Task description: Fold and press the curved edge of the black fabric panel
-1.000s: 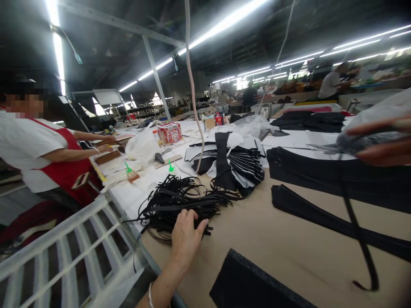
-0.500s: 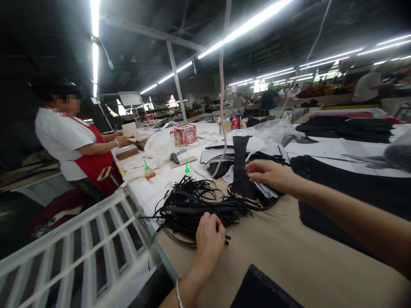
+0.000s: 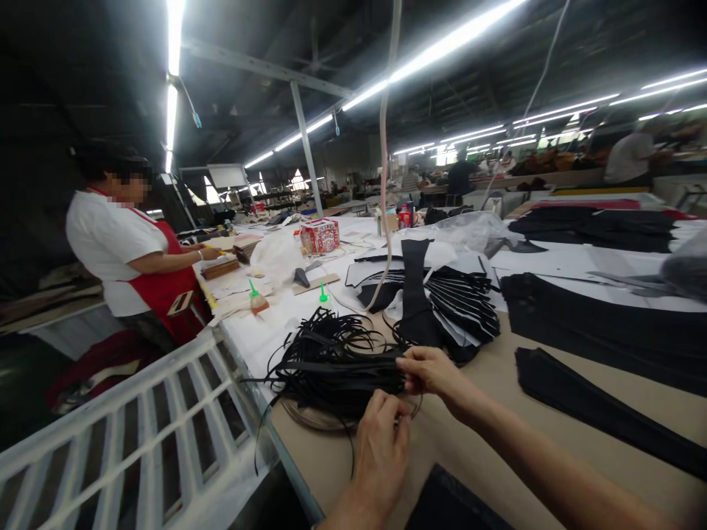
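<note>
A tangled heap of narrow black strips lies on the brown-covered table top. My right hand pinches the end of a black strip at the heap's right side. Just below and left of it, my left hand is closed, its curled fingertips on a black strip at the heap's front edge; most of that strip is hidden by the fingers. Behind my right hand lie a wide black fabric piece and a fanned stack of black pieces with white edges.
Large black panels and a long black piece lie at right. Small green-tipped bottles stand behind the heap. A pale hose hangs down to the table. A white slatted rack adjoins at left, with a co-worker beyond.
My right hand has come down and left from the black fabric piece to the strips. My left hand has shifted slightly right and down. The fanned stack is now uncovered.
</note>
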Available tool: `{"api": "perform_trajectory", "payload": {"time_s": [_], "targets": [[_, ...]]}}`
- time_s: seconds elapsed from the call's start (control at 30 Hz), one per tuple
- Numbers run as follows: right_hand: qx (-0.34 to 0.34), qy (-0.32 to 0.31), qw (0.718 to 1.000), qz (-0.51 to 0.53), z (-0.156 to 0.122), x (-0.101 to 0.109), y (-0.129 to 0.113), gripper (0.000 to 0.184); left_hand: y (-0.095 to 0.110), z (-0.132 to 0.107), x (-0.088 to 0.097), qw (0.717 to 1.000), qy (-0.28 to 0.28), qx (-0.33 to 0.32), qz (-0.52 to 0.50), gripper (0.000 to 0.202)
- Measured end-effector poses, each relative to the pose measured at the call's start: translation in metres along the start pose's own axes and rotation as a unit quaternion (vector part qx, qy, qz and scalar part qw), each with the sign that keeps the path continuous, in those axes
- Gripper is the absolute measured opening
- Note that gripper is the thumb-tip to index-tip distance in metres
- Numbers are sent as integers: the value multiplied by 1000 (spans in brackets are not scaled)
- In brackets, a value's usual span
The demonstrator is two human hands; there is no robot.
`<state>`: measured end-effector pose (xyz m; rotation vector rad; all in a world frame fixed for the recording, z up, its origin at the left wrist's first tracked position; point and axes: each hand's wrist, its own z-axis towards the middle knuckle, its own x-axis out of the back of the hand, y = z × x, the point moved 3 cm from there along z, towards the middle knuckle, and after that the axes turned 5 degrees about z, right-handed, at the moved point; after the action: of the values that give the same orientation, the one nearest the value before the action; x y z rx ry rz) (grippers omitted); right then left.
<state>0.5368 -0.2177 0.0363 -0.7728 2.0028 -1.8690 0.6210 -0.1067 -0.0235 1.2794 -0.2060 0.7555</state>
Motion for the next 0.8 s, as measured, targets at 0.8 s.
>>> {"api": "perform_trajectory", "payload": {"time_s": [0.8], "targets": [[-157,-65,984,-49,-239,116,12,60,61,-7,-19,695,-160,243,-658,38]]}}
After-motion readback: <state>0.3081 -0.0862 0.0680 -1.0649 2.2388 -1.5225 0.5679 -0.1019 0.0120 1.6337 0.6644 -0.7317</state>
